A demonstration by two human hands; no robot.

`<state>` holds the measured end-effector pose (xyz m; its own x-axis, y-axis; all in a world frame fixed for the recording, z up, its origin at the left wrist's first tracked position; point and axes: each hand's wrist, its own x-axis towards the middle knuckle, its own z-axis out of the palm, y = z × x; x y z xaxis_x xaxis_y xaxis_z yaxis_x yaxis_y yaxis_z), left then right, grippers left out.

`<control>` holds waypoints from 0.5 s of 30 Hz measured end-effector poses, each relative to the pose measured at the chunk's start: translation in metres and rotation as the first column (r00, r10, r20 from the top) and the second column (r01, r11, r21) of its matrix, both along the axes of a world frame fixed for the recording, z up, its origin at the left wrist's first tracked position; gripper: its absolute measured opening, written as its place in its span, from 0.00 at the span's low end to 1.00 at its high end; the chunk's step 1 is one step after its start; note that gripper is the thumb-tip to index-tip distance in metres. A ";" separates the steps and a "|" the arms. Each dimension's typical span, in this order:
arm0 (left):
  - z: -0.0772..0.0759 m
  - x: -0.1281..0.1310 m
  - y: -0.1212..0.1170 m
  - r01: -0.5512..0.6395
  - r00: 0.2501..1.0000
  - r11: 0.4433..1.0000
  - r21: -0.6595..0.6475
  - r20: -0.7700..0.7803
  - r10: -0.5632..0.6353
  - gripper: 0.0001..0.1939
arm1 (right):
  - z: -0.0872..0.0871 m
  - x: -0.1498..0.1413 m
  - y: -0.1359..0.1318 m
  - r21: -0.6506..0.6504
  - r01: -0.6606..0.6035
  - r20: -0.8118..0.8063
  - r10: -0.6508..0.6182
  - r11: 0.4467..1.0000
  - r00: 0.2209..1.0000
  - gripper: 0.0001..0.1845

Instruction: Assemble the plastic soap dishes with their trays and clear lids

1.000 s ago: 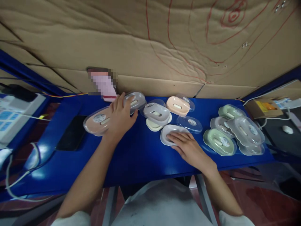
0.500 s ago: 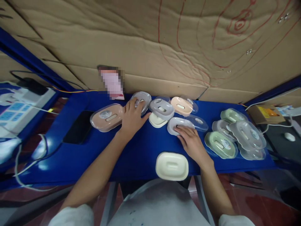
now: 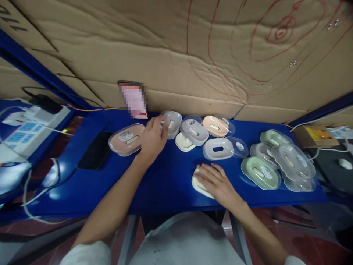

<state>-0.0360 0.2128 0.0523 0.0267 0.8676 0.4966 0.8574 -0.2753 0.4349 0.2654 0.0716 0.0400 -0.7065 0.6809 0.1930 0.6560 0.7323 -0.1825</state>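
My left hand (image 3: 153, 137) has its fingers and thumb at the left side of a grey oval plastic dish (image 3: 174, 124), closed about the edge of its clear lid. A pinkish-brown dish (image 3: 127, 140) under a clear lid lies left of that hand. My right hand (image 3: 213, 180) rests over a cream oval dish (image 3: 199, 187) near the front edge, fingers curved over its top and hiding most of it. Behind it sits a grey dish with an open slot (image 3: 211, 151), its clear lid (image 3: 240, 148) lying to the right.
Farther back are a lidded grey dish (image 3: 195, 131) overlapping a cream dish (image 3: 184, 143), and a peach dish (image 3: 212, 127). At right, several green and grey lidded dishes (image 3: 260, 176) are piled. A black phone (image 3: 95, 151) and a power strip (image 3: 30, 136) lie left; cardboard (image 3: 165, 55) stands behind.
My right hand has left the grey slotted dish and come toward the front onto the cream dish, which has shifted slightly back. My left hand stays at the grey dish, its fingers more curled.
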 end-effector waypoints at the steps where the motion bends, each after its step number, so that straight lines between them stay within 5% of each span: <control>1: 0.000 0.002 -0.001 0.052 0.999 0.999 -0.001 0.006 -0.052 0.19 | 0.002 0.004 0.007 0.038 0.039 -0.016 -0.038 0.999 0.999 0.26; 5: -0.004 0.011 -0.006 0.114 0.991 0.993 -0.039 -0.066 -0.116 0.21 | 0.021 0.003 0.018 0.099 0.080 -0.104 -0.070 0.992 0.992 0.27; 8: -0.008 0.014 -0.005 0.031 0.990 0.990 -0.138 -0.133 -0.050 0.37 | 0.039 -0.018 0.036 0.067 0.001 -0.067 0.003 0.998 0.998 0.29; 12: 0.005 0.012 -0.017 0.011 0.999 0.995 -0.097 -0.046 -0.015 0.36 | 0.059 -0.061 0.103 0.082 -0.029 0.044 0.025 0.996 0.999 0.27; 15: 0.019 0.013 -0.052 0.000 0.999 0.999 0.044 0.052 -0.002 0.34 | 0.062 -0.101 0.156 0.041 -0.055 0.146 0.048 0.998 0.988 0.23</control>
<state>-0.0229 0.1610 0.0711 0.0009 0.8448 0.5351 0.8338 -0.2961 0.4660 0.1648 0.2277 0.1016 -0.7630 0.6361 0.1153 0.6345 0.7710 -0.0545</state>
